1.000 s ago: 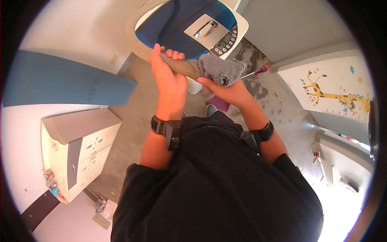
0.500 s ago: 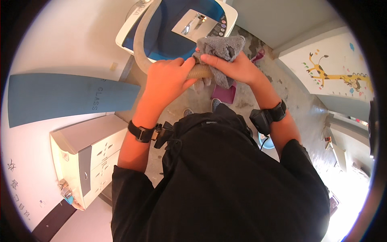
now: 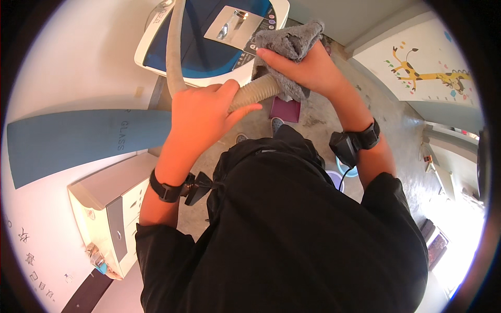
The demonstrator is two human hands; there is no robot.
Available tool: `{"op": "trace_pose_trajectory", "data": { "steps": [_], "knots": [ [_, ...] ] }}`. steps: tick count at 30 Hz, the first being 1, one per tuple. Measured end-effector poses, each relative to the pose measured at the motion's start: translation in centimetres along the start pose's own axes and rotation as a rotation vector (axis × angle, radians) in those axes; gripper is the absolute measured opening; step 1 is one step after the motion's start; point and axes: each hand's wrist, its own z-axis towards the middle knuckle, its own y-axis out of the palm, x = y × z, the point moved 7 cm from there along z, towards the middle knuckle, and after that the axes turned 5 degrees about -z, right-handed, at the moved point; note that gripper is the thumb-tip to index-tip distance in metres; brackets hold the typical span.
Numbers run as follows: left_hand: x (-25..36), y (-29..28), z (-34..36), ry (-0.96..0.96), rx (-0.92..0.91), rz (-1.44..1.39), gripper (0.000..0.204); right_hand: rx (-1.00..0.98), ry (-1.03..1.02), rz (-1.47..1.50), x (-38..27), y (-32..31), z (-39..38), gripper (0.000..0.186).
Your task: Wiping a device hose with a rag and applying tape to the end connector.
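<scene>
- Clenched around a grey ribbed hose (image 3: 250, 94), the left hand (image 3: 201, 117) has its fingers wrapped over the top and the thumb pressed along the hose's side; that grip is firm and full.
- Right hand (image 3: 308, 68) grasps a grey cloth (image 3: 289, 44), bunched in the palm and pressed against the hose just beyond the left hand's thumb; the cloth folds around the hose end there, so the tip of the hose is hidden.
- Behind the left hand, the hose bends away and runs up across the lid of a top-loading washing machine (image 3: 156, 44), white-bodied with a blue lid and a silvery panel.
- Both hands and the cloth sit at the near edge of the washing machine, above a bare concrete floor (image 3: 313, 117).
- Each wrist carries a black band: one on the left forearm (image 3: 167, 190), one on the right (image 3: 360, 141), each with a small dark device attached.
- Below the hose, on the floor near the washing machine, lies a small purple square item (image 3: 286, 109).
- Left of the washing machine, a long blue panel (image 3: 78, 141) leans across the pale wall, and a cream cabinet (image 3: 107, 208) with drawers stands under it.
- Right of the washing machine, a white wall panel bears a giraffe drawing (image 3: 422, 73).
- Black clothing (image 3: 292, 235) of the person fills the lower middle of the view.
</scene>
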Motion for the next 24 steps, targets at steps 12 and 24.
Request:
{"op": "trace_pose_trajectory", "data": {
  "steps": [12,24],
  "knots": [
    [0.4,1.3,0.1,-0.092,0.064,-0.339,0.039,0.204,-0.054,0.046,0.6,2.4,-1.4,0.024],
    [-2.5,3.5,-0.6,-0.498,0.167,-0.28,0.033,0.108,-0.231,-0.222,-2.1,1.7,-4.3,0.045]
  ]
}}
